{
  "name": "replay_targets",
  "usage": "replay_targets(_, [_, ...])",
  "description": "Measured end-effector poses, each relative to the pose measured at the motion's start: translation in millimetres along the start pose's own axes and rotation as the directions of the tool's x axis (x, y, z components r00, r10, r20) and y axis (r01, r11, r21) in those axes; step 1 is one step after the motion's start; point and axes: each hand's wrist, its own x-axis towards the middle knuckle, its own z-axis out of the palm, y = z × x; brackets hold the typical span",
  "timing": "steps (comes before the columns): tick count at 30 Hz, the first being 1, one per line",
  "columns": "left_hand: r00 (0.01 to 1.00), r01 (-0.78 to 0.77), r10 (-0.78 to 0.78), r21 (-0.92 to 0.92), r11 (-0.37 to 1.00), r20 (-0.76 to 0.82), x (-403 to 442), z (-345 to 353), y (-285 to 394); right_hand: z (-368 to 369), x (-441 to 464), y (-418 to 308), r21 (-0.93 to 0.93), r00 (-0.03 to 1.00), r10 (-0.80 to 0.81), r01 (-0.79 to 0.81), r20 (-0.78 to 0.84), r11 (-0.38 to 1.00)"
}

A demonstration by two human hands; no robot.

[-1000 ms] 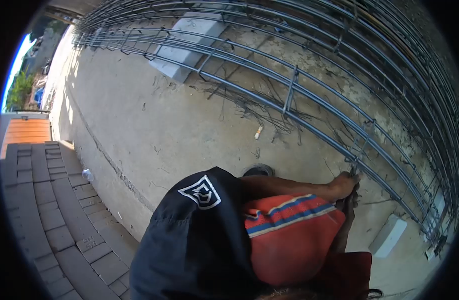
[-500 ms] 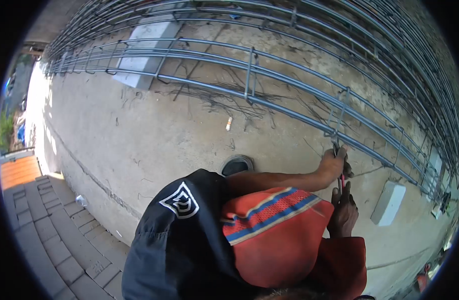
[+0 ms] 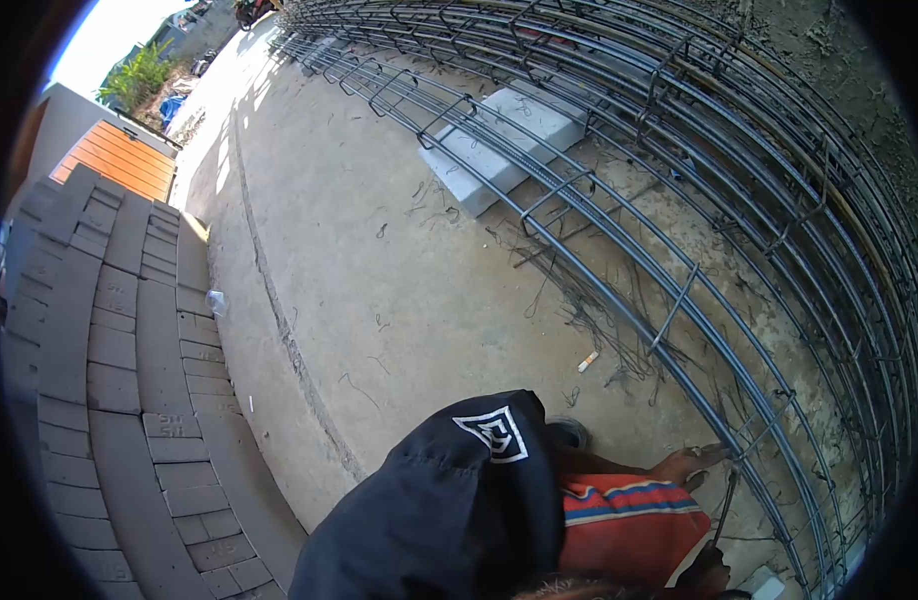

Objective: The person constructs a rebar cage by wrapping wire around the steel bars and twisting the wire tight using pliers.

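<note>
My left hand reaches to the near bar of a long steel rebar cage, its fingers drawn together at a stirrup corner. What they pinch is too small to make out. Lower down, my right hand, partly in shadow, is closed around a long, thin dark tool that looks like pincers. The tool's upper end points up toward the same stirrup, close to my left fingers. Whether its jaws touch the steel is unclear. My red shirt hides part of both forearms.
More rebar cages are stacked behind. A white block lies under the bars, and another shows at the bottom right. Loose wires and a small orange-white item lie on the concrete. Grey paving blocks stand left.
My view has swung left, so the hands sit lower in it. My left hand has come off the tool and up to the bar; my right hand still holds the tool.
</note>
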Motion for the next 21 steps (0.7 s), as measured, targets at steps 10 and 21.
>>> replay_targets(10, [0.994, 0.068, -0.072, 0.063, 0.996, 0.078, 5.0, -4.0, 4.1, 27.3, -16.5, 10.5, 0.652, 0.703, -0.164, -0.706, 0.692, -0.276])
replay_targets(21, [0.954, 0.293, -0.278, -0.145, 0.945, 0.115, 15.4, -16.9, 13.2, 0.2, -28.3, -25.0, 0.704, 0.943, 0.113, -0.309, 0.312, 0.64])
